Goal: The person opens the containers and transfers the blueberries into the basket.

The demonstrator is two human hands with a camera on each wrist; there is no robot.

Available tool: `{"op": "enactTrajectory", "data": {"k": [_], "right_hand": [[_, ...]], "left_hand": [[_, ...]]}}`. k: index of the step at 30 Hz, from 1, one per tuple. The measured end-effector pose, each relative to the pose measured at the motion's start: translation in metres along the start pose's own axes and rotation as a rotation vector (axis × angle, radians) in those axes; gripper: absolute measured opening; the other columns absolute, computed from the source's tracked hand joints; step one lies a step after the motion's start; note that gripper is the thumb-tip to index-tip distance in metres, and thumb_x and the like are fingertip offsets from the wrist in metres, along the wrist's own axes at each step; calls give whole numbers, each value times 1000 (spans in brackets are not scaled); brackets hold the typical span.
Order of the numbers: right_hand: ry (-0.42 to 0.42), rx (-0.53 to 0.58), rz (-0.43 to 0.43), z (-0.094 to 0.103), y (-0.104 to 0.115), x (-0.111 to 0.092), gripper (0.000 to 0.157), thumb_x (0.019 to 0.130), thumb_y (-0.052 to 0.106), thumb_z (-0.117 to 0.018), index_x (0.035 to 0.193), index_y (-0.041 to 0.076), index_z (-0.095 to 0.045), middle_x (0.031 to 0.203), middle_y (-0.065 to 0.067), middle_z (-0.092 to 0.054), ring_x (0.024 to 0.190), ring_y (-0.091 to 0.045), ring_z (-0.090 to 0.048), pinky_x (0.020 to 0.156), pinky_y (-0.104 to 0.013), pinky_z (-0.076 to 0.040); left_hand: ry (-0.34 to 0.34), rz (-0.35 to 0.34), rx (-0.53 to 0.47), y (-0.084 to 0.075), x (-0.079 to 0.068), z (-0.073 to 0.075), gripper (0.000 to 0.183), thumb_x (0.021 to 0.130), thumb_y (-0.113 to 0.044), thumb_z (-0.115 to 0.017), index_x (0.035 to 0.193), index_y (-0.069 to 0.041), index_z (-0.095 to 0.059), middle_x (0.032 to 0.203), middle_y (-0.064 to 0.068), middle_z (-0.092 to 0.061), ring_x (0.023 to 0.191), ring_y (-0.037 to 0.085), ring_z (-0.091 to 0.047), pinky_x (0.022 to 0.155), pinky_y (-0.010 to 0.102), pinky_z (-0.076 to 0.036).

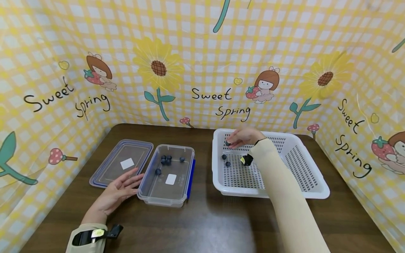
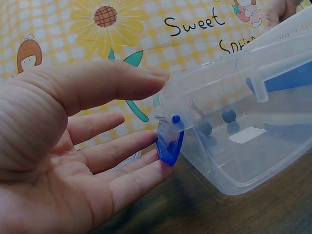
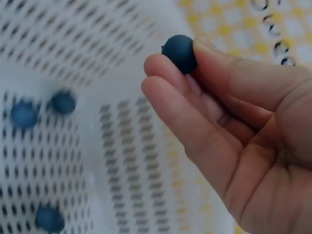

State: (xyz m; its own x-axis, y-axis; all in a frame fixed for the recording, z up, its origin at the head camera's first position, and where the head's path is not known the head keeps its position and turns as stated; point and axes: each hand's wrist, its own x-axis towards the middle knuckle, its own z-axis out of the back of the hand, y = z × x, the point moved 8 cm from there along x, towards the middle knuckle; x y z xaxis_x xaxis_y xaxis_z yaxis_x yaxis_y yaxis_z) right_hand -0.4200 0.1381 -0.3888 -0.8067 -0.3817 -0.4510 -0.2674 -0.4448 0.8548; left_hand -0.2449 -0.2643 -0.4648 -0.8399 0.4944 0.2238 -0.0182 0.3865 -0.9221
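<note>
My right hand [image 1: 243, 137] is over the back left part of the white basket [image 1: 216, 175]. In the right wrist view it pinches a blueberry [image 3: 179, 53] between thumb and fingertips. More blueberries, such as one blueberry [image 3: 49, 218], lie on the basket's slotted floor. My left hand [image 1: 118, 191] is at the left side of a clear plastic container [image 1: 162, 202], its fingers extended. In the left wrist view the fingertips touch the blue side latch [image 2: 169, 146], and the thumb reaches toward the rim. Several blueberries [image 1: 166, 160] lie inside the container, mostly toward its back.
A clear lid with a blue seal [image 1: 109, 172] lies left of the container. Another blue latch [image 1: 191, 179] hangs at the container's right side. Brown tabletop [image 1: 202, 211] shows between container and basket. A yellow checked cloth [image 1: 202, 63] hangs behind and at both sides.
</note>
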Motion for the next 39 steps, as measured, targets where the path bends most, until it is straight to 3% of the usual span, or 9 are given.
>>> {"op": "enactTrajectory", "data": {"k": [5, 11, 19, 31, 39], "right_hand": [[-65, 0, -73, 10, -27, 2, 29, 95, -1, -64, 120, -15, -60, 91, -14, -69, 76, -20, -69, 85, -39, -57], [-134, 1, -112, 15, -47, 2, 20, 93, -2, -66, 111, -12, -64, 93, -16, -68, 73, -21, -68, 81, -38, -58], [-129, -1, -155, 11, -61, 5, 28, 93, -2, -65, 118, -14, -62, 93, -14, -69, 74, -20, -68, 79, -37, -59], [-121, -69, -140, 9, -58, 6, 31, 95, 0, -64, 122, -14, -61, 102, -20, -68, 85, -26, -68, 83, -39, -57], [-81, -150, -67, 2, -34, 2, 32, 94, 2, -64, 121, -14, -61, 114, -25, -66, 89, -26, -69, 84, -40, -57]], "left_hand": [[5, -3, 6, 0, 0, -1, 65, 96, 18, -43, 144, -26, -49, 139, -1, -57, 127, 11, -54, 96, 29, -50], [-18, -1, 25, 1, 0, 0, 65, 96, 17, -46, 143, -27, -50, 138, -2, -58, 126, 11, -55, 95, 29, -50], [-29, 9, 24, 2, -1, 1, 64, 96, 17, -46, 142, -27, -49, 138, -2, -58, 126, 11, -55, 95, 29, -50], [-27, 3, 29, 1, -1, 1, 65, 95, 17, -47, 142, -27, -49, 138, -2, -59, 126, 11, -55, 96, 28, -50], [-16, -7, 30, 1, 0, -1, 65, 95, 17, -46, 145, -23, -47, 138, -1, -58, 126, 11, -55, 95, 28, -50]]}}
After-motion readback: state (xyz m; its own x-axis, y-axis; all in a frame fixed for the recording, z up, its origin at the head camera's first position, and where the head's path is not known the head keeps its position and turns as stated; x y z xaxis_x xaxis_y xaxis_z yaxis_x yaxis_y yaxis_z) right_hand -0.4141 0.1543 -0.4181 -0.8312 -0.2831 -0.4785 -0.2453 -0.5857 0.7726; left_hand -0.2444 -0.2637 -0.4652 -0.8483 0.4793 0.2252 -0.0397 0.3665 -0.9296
